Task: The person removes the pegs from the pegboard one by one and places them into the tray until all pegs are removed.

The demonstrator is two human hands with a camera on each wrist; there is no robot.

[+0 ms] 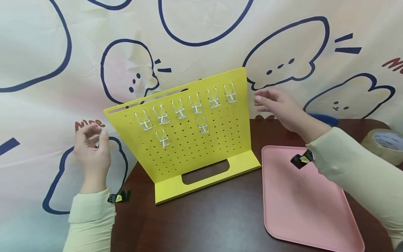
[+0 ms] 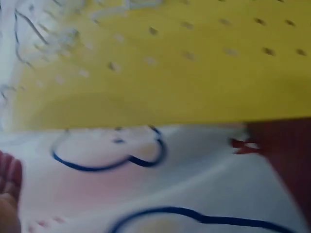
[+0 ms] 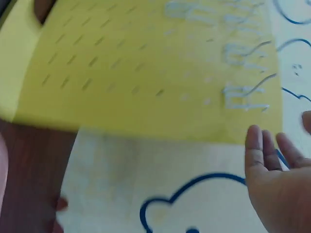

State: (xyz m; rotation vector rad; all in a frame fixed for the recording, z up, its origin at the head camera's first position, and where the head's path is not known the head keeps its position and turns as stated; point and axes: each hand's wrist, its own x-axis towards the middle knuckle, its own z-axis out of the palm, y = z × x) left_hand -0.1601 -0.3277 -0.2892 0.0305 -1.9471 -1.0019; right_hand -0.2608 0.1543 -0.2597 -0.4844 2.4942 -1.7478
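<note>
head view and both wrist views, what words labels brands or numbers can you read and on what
"Ni_e": left red lettering on the backdrop; third letter unclear.
"Ni": right red lettering, same backdrop, cut off by picture edge.
Tape roll: faint print inside, too small to read.
Wrist views: nothing readable.

Yellow board (image 1: pixel 214 145), flat sheet with rows of small holes, standing upright on the bench (image 1: pixel 220 220). Long slot runs along the top edge. Its base (image 1: pixel 169 191) juts forward flat on the surface, with a wide round-cornered cutout at the middle. Eight pale wire hooks (image 1: pixel 231 98) hang on the board: six in a row near the top, two set lower, apart from each other.
</note>
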